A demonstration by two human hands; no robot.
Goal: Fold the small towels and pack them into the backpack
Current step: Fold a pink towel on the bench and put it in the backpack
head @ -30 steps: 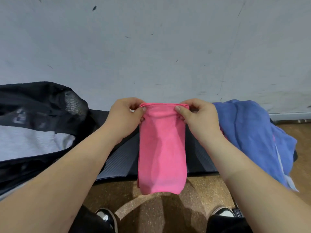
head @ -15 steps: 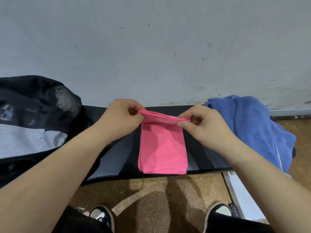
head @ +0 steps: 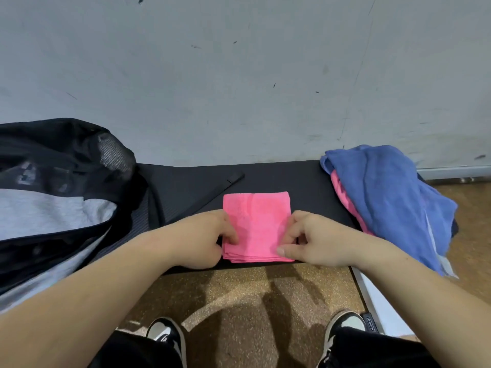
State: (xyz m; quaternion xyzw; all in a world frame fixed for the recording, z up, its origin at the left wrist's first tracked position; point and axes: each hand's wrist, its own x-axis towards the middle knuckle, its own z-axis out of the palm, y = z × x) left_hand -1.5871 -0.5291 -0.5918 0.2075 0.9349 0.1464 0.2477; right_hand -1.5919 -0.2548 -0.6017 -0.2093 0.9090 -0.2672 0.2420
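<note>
Here your left hand (head: 204, 239) and right hand (head: 316, 240) each pinch a near corner of the folded pink towel (head: 256, 217), which lies flat on the black surface (head: 305, 181), between the open backpack (head: 53, 160) and the blue towel (head: 393, 197).

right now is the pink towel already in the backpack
No, the pink towel lies folded on the black mat, with the backpack off to its left.

1. One folded pink towel (head: 256, 221), centre frame.
2. One blue towel (head: 393, 197) heaped at right, with a second pink towel (head: 342, 197) peeking out beneath.
3. One backpack (head: 53, 181), left.
4. Two hands: left hand (head: 207, 240), right hand (head: 316, 240).
5. Two shoes below: left shoe (head: 166, 333), right shoe (head: 345, 325).
</note>
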